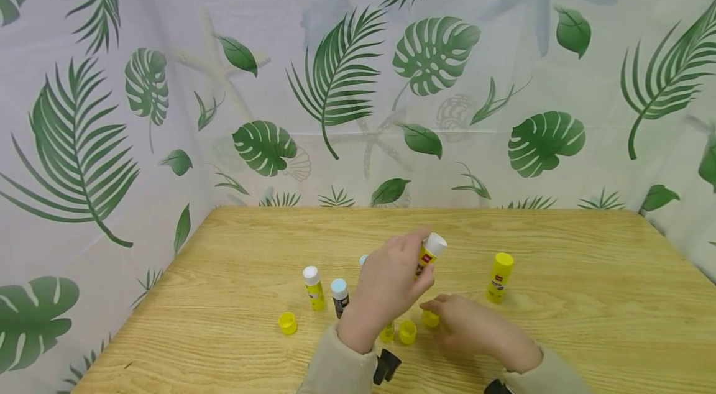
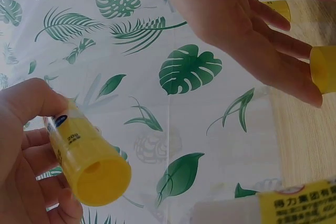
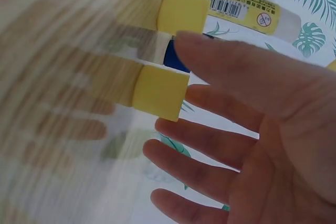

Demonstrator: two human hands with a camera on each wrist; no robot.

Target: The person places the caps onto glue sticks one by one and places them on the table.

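Note:
My left hand (image 1: 388, 276) grips a yellow glue stick (image 1: 427, 255), raised above the table and tilted, its white end (image 1: 437, 243) pointing up to the right. In the left wrist view, the yellow base (image 2: 102, 179) of this glue stick faces the camera. My right hand (image 1: 472, 329) is low over the table, beside a small yellow cap (image 1: 430, 319). The right wrist view shows its fingers (image 3: 205, 140) spread and fairly straight, with fingertips right at the edge of the yellow cap (image 3: 161, 93) and the thumb above it.
A second yellow cap (image 1: 407, 332) stands left of my right hand, another cap (image 1: 288, 323) farther left. A white-topped glue stick (image 1: 314, 288) and a dark bottle-like stick with pale blue top (image 1: 339, 294) stand left; a yellow-capped glue stick (image 1: 500, 277) stands right. My left forearm partly hides another yellow stick (image 1: 387, 332).

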